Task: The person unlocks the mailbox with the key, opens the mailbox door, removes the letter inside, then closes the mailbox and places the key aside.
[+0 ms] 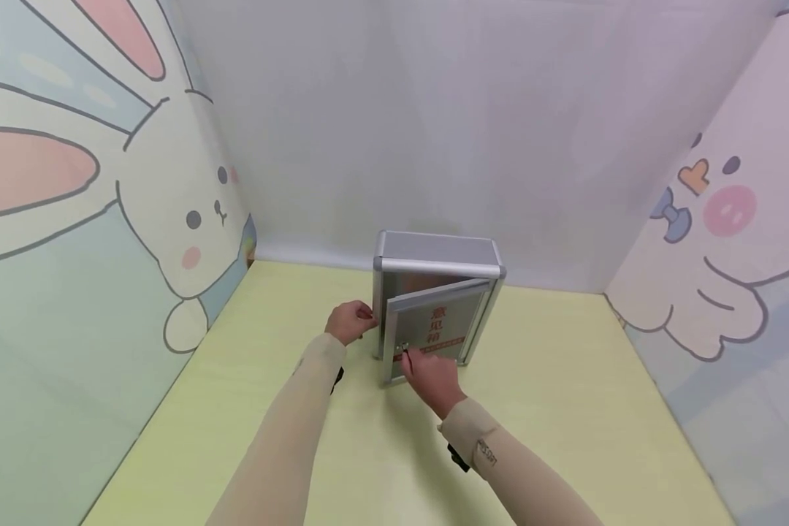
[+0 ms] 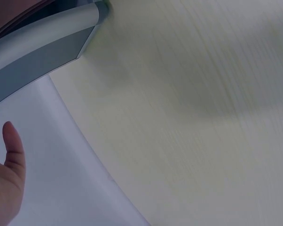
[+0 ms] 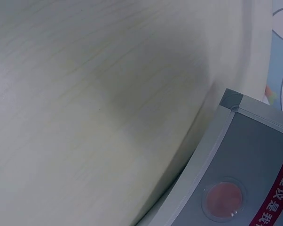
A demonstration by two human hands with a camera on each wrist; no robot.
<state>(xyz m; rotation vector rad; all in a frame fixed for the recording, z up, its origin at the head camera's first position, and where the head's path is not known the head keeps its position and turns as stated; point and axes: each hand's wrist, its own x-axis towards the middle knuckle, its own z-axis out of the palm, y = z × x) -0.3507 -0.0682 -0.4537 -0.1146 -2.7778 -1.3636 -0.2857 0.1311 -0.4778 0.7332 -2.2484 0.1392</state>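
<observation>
A grey metal suggestion box (image 1: 439, 250) with silver edges stands upright on the table. Its front door (image 1: 462, 313), marked with red characters, is swung partly out, leaving a gap on the left. At the small lock (image 1: 402, 346) near the door's free edge, my right hand (image 1: 437, 381) pinches a small key, mostly covered by the fingers. My left hand (image 1: 348, 321) is at the box's left side, fingertips by the frame. The left wrist view shows its thumb (image 2: 13, 146) held apart. In the right wrist view, the door's lower corner (image 3: 233, 100) and a round pink spot (image 3: 224, 199) show.
A pale yellow table (image 1: 565, 409) lies under the box. Behind it hangs a plain whitish backdrop (image 1: 434, 131). Side panels carry a cartoon rabbit (image 1: 171, 197) on the left and another white cartoon animal (image 1: 717, 270) on the right.
</observation>
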